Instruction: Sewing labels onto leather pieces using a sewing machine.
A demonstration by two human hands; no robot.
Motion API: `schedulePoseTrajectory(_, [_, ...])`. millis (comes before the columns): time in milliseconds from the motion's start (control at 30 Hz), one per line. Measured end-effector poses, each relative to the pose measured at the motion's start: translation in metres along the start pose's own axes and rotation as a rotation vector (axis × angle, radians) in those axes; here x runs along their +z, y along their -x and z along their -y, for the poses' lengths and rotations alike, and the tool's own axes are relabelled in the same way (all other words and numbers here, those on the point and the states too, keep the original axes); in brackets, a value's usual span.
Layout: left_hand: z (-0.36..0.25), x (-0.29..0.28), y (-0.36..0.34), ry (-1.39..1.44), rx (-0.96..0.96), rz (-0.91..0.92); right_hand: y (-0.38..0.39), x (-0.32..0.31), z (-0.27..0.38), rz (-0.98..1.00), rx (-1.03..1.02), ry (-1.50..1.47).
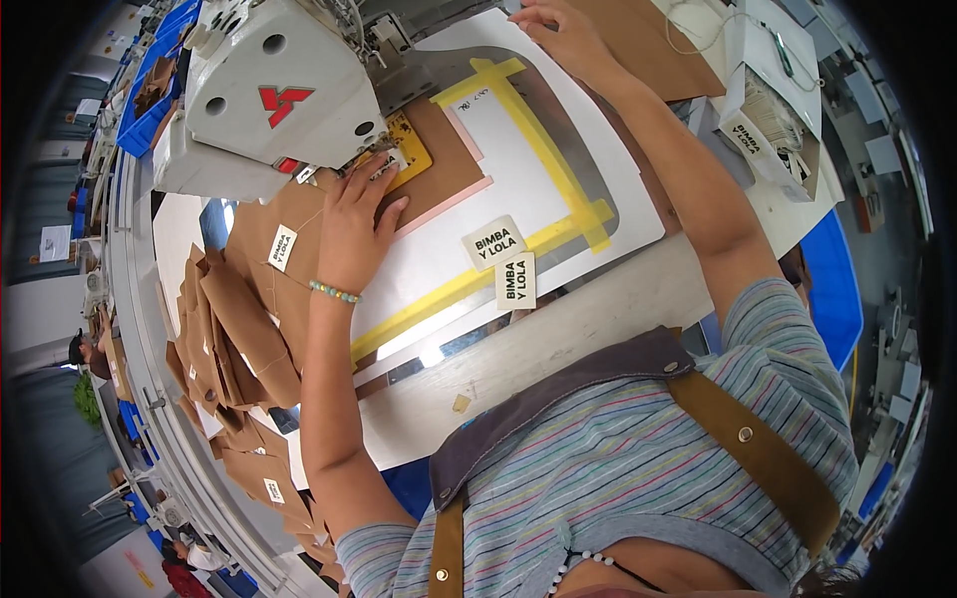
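My left hand (354, 224) lies on brown fabric (444, 149) beneath the head of a white sewing machine (269, 100). Its fingers are stretched out and slightly apart, with the fingertips by a yellow template plate (411, 145) and a pale label near the needle area. That area is partly hidden by the fingers and the machine. The fabric rests on a white board (518, 184) framed with yellow tape and pink strips. At the top edge, my right hand (563, 35) reaches past the board, its fingers loosely bent and apart. What its fingertips touch is cut off.
Two loose white labels (495, 242) lie on the board's near edge. A stack of brown fabric pieces (234, 319) with labels hangs at left. At right stand an open white box of labels (768, 130) and a blue bin (835, 274). More brown fabric (663, 45) lies at the far right.
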State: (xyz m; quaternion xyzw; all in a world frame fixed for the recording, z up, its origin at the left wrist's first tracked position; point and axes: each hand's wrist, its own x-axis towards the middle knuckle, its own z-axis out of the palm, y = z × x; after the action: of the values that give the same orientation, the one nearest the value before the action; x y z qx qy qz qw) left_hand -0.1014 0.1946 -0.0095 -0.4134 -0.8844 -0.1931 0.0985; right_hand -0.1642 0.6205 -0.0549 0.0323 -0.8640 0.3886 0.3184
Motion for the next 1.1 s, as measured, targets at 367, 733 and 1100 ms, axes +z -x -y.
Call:
schedulePoseTrajectory(367, [0.002, -0.003, -0.002, -0.04, 0.056, -0.024, 0.001, -0.008, 0.011, 0.034, -0.027, 0.055])
schedulePoseTrajectory(733, [0.009, -0.006, 0.005, -0.098, 0.009, -0.061, 0.002, -0.008, 0.009, 0.086, 0.079, -0.123])
schedulePoseTrajectory(1100, [0.038, -0.025, 0.021, 0.07, -0.229, -0.109, 0.004, -0.014, 0.02, 0.107, -0.006, -0.002])
